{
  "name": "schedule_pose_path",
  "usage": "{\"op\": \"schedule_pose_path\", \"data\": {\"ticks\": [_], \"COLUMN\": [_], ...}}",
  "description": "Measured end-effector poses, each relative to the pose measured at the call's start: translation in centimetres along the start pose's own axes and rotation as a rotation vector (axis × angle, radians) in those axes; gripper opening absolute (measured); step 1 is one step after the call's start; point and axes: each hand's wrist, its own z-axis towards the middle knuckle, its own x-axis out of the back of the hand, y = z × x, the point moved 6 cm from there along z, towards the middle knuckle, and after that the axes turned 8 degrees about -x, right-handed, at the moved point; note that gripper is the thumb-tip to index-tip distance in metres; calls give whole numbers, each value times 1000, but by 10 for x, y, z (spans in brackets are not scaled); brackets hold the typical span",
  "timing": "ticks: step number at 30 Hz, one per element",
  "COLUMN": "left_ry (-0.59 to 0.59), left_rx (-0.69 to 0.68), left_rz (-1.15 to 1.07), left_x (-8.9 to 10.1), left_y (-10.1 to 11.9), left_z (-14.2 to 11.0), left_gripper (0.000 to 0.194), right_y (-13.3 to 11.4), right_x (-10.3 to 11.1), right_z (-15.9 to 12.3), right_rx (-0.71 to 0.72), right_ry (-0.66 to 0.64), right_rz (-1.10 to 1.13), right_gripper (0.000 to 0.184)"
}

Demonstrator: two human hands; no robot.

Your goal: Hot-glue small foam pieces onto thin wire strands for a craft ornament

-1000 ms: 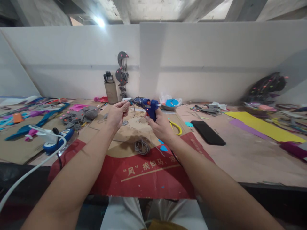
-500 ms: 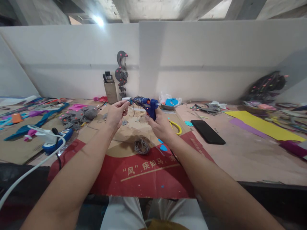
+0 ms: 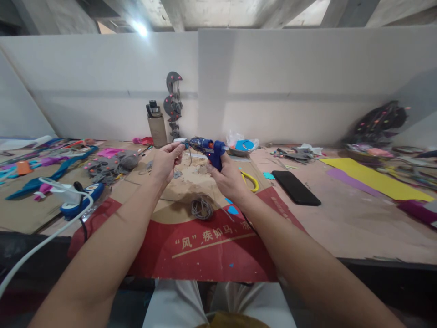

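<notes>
A blue hot glue gun point(image 3: 215, 154) is in my right hand point(image 3: 229, 175), its fingers wrapped round the handle and its dark, crusted nozzle pointing left. My left hand point(image 3: 168, 160) is closed in a pinch at the nozzle's tip, on a small bluish piece point(image 3: 186, 144) with a short grey strand hanging down. The piece is too small to make out fully. Below the hands a coil of grey cord point(image 3: 201, 208) lies on the red and tan cardboard point(image 3: 218, 255). Yellow-handled scissors point(image 3: 251, 182), partly hidden, rest by my right wrist.
A black phone point(image 3: 296, 188) lies to the right, near a yellow sheet point(image 3: 375, 178). At the back stand a bottle point(image 3: 157, 127) and a hanging grey ornament point(image 3: 173, 102). A blue power strip point(image 3: 82, 202) with a white cable sits left, beside grey felt pieces point(image 3: 109, 166).
</notes>
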Motion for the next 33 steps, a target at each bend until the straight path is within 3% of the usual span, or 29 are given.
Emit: {"op": "schedule_pose_path", "data": {"ticks": [7, 33], "left_ry": [-14, -6], "left_rx": [-2, -5], "left_rz": [-14, -8], "left_x": [1, 0], "left_y": [-2, -1], "left_z": [1, 2], "left_gripper": [21, 19], "right_y": [0, -3], "right_x": [1, 2], "right_z": [0, 0], "right_rx": [-18, -12], "right_ry": [6, 22], "right_rz": [-1, -19], "right_gripper": [16, 23]}}
